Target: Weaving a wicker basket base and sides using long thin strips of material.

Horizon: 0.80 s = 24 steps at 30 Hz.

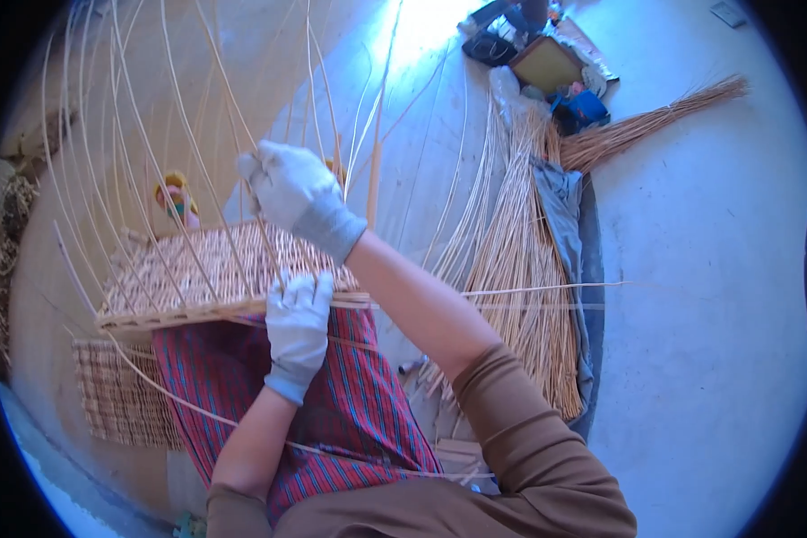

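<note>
A wicker panel (188,269), the woven part of a basket, rests across my lap with tall pale willow rods rising from its near edge. My left hand (298,327), in a white glove, is closed at that edge, its fingertips pressed around the foot of one upright rod. Above the panel, my gloved right hand (294,186) is closed on an upright willow rod (215,166) higher along its length. Several thin rods run sideways along the edge and stick out to the right past my left hand.
Red striped cloth (377,403) covers my lap. Another woven piece (125,394) lies at the left. To the right, a large bundle of willow rods (520,305) lies on a grey sheet, with a darker bundle (663,121) behind. Assorted items, including a blue container (581,109), stand at the back.
</note>
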Tool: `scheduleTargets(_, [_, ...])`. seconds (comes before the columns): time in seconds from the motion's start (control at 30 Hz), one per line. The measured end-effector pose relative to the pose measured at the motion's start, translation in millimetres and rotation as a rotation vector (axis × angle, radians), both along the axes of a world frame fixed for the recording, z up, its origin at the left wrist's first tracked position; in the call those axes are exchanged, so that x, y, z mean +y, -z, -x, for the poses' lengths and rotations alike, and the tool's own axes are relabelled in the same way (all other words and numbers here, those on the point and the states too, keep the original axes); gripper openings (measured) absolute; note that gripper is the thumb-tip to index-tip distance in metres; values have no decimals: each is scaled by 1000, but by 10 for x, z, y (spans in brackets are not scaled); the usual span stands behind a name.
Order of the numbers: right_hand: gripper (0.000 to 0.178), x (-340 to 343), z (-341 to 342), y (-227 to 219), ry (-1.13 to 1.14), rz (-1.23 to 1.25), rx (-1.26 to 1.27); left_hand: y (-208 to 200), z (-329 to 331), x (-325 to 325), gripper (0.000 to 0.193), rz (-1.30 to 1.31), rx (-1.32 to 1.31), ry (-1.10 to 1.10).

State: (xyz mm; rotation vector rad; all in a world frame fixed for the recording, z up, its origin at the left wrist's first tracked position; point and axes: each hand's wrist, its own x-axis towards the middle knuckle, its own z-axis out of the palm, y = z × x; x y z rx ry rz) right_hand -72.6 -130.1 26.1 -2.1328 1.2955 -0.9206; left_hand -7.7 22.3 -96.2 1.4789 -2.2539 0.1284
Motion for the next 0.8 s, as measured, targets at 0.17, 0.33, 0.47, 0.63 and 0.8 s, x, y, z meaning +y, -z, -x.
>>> scheduleTargets(0.17, [22,3,21,229,48,55,-338,-62,-91,90,39,30,212,132])
scheduleTargets(0.33, [50,1378,-183,31,-90,185,-359,661,-452,157,34,360,-239,-436])
scheduleTargets(0.47, [30,2018,506,393,213,-1127,-387,-165,-442,45,38,72,285,147])
scheduleTargets(0.63, [37,1805,804,660,353,-42,-479,-187,-428,192,49,-15,353,149])
scheduleTargets(0.8, [80,848,976,612,8,-136,-284,-122,-340,219,73,-137,327,113])
